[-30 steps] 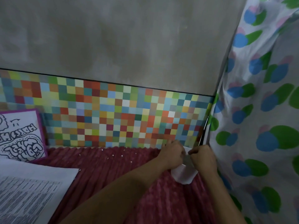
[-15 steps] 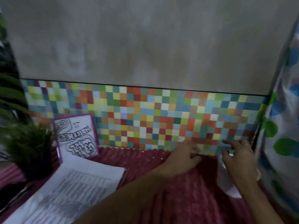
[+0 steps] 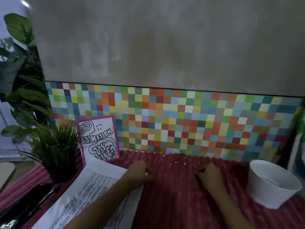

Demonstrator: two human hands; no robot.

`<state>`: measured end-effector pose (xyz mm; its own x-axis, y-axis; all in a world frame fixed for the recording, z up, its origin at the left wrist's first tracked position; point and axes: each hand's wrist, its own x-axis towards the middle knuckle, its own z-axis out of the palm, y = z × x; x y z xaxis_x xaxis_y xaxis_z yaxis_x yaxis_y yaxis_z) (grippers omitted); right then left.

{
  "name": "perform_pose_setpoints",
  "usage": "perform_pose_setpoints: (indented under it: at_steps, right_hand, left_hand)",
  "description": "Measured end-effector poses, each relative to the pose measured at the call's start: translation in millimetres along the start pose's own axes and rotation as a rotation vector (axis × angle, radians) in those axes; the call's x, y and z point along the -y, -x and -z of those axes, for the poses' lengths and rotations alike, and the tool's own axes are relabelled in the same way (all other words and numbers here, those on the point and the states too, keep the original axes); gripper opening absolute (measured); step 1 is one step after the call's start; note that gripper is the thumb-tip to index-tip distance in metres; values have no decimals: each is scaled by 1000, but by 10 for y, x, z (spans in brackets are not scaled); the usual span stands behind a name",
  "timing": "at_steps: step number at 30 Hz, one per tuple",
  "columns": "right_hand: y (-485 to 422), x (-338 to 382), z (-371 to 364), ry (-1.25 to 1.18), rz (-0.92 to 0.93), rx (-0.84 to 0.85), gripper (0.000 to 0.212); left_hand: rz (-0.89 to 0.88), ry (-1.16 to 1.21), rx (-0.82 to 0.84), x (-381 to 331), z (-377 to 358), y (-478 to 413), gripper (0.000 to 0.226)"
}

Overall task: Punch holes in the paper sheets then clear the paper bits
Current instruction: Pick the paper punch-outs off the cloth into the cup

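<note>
Small white paper bits (image 3: 176, 162) lie scattered on the red ribbed cloth (image 3: 173, 195) near the tiled wall. My left hand (image 3: 140, 172) rests on the cloth with curled fingers and pinches a white paper bit (image 3: 146, 174) at its fingertips. My right hand (image 3: 209, 176) sits knuckles-up on the cloth to the right, fingers curled under; what they hold is hidden. The printed paper sheets (image 3: 92, 192) lie under my left forearm. A white paper cup (image 3: 272, 184) stands tilted on the cloth at the right, apart from both hands.
A purple-framed drawing card (image 3: 99, 139) leans on the mosaic wall (image 3: 181, 121). A potted green plant (image 3: 56, 149) stands at the left, with larger leaves (image 3: 18, 63) behind it. A dark object (image 3: 24, 204) lies at the bottom left.
Both hands have left the white cup and moved left onto the cloth among the paper bits. The cup now stands alone at the right. The view has swung left.
</note>
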<state>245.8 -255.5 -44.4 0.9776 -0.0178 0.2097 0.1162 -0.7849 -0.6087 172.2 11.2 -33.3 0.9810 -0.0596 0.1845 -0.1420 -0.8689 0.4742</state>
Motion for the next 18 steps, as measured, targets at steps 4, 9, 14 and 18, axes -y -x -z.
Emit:
perform_pose_setpoints:
  at_steps: [4, 9, 14, 18]
  right_hand:
    - [20, -8, -50, -16, -10, -69, 9]
    - [5, -77, -125, -4, -24, -101, 11]
    - [7, -94, -116, -67, -24, -129, 16]
    - [-5, -116, -111, -107, -26, -133, 16]
  left_hand:
    - [3, -3, -57, 59, -53, -31, 33]
    - [44, -39, -83, 30, -70, -48, 20]
    - [10, 51, -145, 32, 51, -82, 37]
    - [5, 67, -119, 84, 198, -126, 39]
